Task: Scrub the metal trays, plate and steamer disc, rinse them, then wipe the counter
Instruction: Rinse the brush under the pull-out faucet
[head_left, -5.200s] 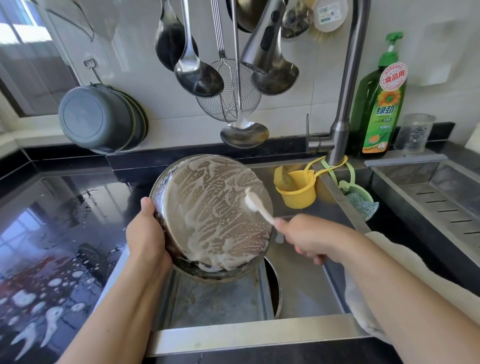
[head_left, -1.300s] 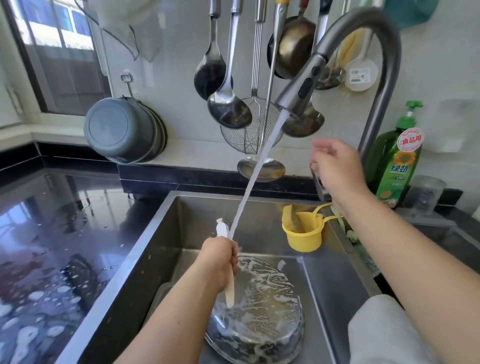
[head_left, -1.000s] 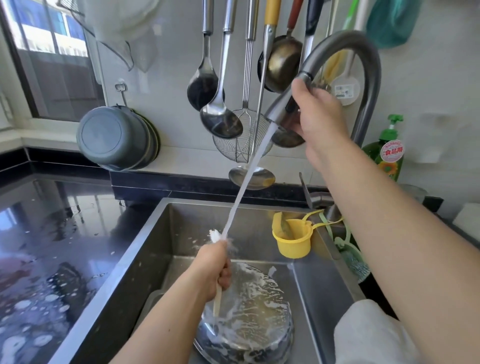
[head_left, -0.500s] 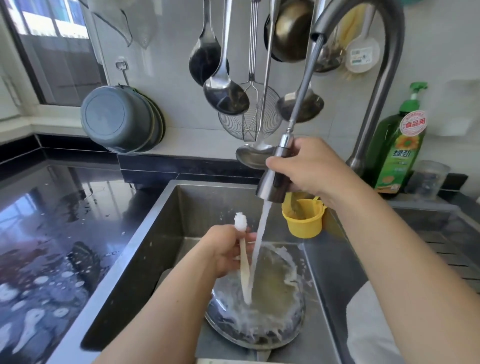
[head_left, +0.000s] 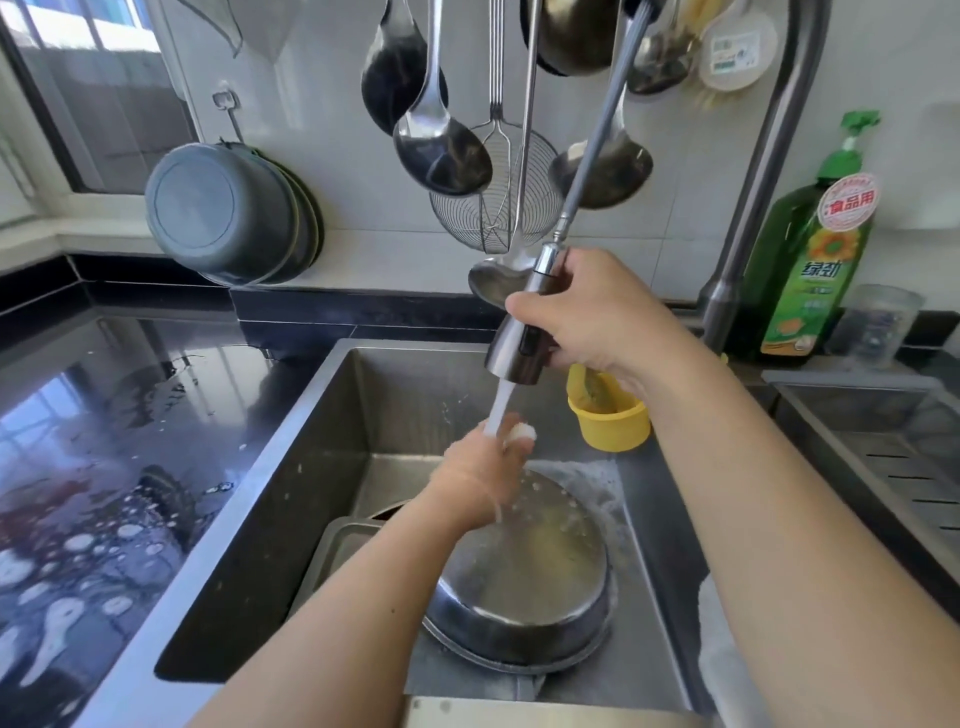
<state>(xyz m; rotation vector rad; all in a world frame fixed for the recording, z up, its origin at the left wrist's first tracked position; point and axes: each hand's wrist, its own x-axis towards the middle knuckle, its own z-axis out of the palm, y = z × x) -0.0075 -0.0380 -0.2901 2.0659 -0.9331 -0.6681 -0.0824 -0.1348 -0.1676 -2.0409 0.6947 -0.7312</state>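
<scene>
A round metal tray (head_left: 524, 571) lies upside down in the sink (head_left: 291, 467). Just above it the left hand (head_left: 483, 478) grips a white brush (head_left: 521, 432) under running water. Higher up, the right hand (head_left: 587, 312) wraps round the pull-out spray head (head_left: 519, 343), near a yellow cup (head_left: 608, 421)

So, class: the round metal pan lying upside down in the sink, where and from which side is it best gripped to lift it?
Grip the flared rim of the metal pan at its near-right edge, coming from the right. It lies base-up, so the wet domed base offers no hold. The left hand and a tray crowd the left side.
</scene>
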